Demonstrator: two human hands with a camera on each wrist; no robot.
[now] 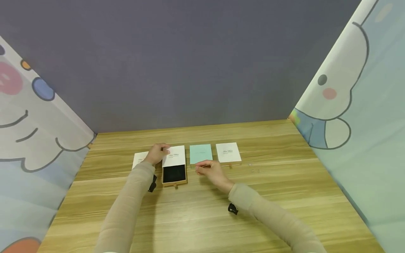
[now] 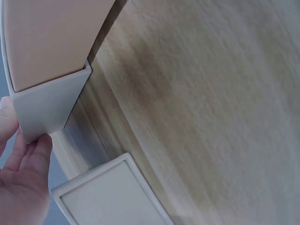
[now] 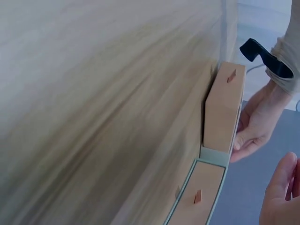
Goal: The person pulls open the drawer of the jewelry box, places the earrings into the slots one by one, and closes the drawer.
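From the head, the left hand [image 1: 155, 154] grips a white box [image 1: 175, 156] near the table's [image 1: 202, 218] far edge. The right hand [image 1: 213, 172] is by a green box [image 1: 201, 151]; can't tell if it pinches anything. Left wrist: fingers [image 2: 38, 157] hold the white box's end. Right wrist: its brown drawer [image 3: 221, 110] sticks out.

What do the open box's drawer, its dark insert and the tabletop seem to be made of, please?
Drawer: probably matte cardboard, from its plain tan sides. Dark insert: perhaps foam or velvet, black and dull. Tabletop: wood or printed laminate, slightly glossy, with grain streaks and soft glare.
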